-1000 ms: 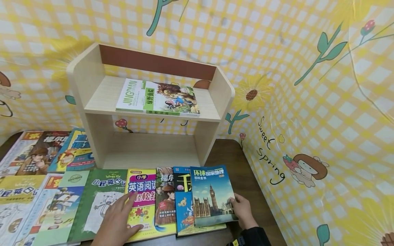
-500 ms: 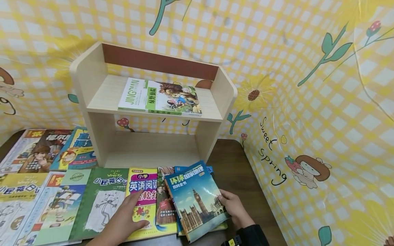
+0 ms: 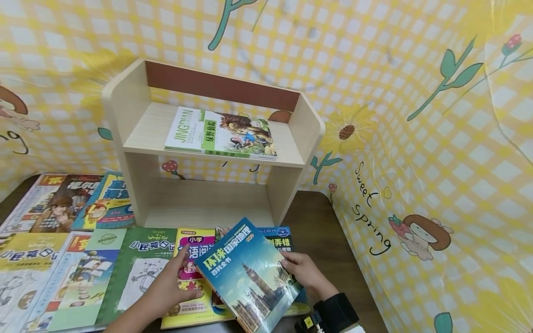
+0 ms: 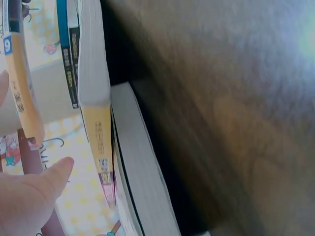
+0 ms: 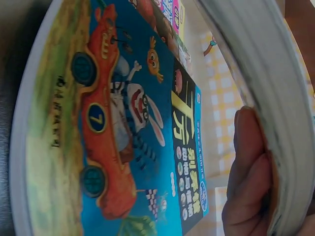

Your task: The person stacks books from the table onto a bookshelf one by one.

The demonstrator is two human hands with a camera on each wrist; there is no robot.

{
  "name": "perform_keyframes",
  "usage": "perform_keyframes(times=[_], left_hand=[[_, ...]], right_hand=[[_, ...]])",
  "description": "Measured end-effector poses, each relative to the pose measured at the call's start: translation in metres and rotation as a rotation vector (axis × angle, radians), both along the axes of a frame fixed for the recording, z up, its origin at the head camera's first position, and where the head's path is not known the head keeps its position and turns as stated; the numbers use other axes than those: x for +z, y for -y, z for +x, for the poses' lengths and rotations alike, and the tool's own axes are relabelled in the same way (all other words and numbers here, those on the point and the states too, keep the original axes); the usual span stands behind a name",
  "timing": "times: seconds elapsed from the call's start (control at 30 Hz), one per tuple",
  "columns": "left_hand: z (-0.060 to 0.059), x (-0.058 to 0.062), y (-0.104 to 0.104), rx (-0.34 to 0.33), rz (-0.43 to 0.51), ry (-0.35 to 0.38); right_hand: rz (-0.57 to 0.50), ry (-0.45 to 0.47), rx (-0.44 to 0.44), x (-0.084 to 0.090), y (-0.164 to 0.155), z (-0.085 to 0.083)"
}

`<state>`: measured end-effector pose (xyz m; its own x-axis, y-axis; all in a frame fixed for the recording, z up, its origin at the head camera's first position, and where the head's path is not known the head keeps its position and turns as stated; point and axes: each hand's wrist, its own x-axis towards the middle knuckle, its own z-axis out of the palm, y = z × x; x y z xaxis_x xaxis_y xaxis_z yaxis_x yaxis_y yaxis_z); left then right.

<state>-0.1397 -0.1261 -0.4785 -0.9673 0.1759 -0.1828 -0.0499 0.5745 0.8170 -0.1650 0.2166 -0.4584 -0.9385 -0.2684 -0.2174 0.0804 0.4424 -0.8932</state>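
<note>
The blue geography book (image 3: 247, 273) with a clock tower on its cover, titled 环球国家地理 百科全书, is lifted off the row of books and tilted, its top corner pointing to the far side. The right hand (image 3: 306, 273) grips its right edge, fingers curled under the cover (the right wrist view shows fingertips (image 5: 248, 172) tucked beneath the page block). The left hand (image 3: 172, 289) meets the book's left edge, thumb by the near corner and fingers spread flat over the yellow English reader (image 3: 193, 277) headed 小学; whether it actually grasps the blue book I cannot tell.

Just beneath lies a cartoon book (image 5: 128, 123) with an orange car numbered 7. To the left, a green Wimpy Kid diary (image 3: 137, 273) and more books cover the brown table (image 3: 329, 231). On the far side stands a wooden shelf (image 3: 291, 175), a book lettered JINGDIAN (image 3: 220, 134) lying flat on its upper board. Yellow checked cloth reading "Sweet Spring" (image 3: 370, 208) hangs on the right.
</note>
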Motion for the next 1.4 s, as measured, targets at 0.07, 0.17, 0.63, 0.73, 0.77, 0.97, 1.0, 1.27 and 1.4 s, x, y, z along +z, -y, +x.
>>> perform_keyframes(times=[0.07,0.17,0.63,0.73,0.77,0.97,1.0,1.27,1.4], left_hand=[[0.0,0.001,0.002,-0.015,0.018,-0.013],[-0.001,0.001,0.005,-0.047,0.047,-0.04],[0.006,0.014,0.015,-0.248,0.211,-0.007],[0.01,0.018,0.016,-0.301,0.245,-0.001],[0.01,0.019,0.017,-0.317,0.272,-0.003],[0.016,0.023,0.014,-0.32,0.44,0.031],[0.016,0.023,0.014,-0.317,0.468,0.05],[0.019,0.02,0.014,-0.3,0.436,0.072],[0.018,0.02,0.014,-0.244,0.285,0.045]], right_hand=[[0.024,-0.001,0.034,0.002,0.001,-0.003],[0.044,0.008,0.074,0.005,0.003,-0.005],[-0.005,-0.01,0.244,0.014,0.011,-0.02],[-0.019,0.006,0.276,0.016,0.012,-0.023],[-0.02,0.007,0.286,0.017,0.012,-0.023],[-0.008,0.001,0.303,0.02,0.017,-0.028],[-0.013,0.012,0.298,0.019,0.018,-0.029],[-0.049,0.058,0.267,0.018,0.02,-0.031],[-0.098,0.079,0.188,0.017,0.022,-0.034]])
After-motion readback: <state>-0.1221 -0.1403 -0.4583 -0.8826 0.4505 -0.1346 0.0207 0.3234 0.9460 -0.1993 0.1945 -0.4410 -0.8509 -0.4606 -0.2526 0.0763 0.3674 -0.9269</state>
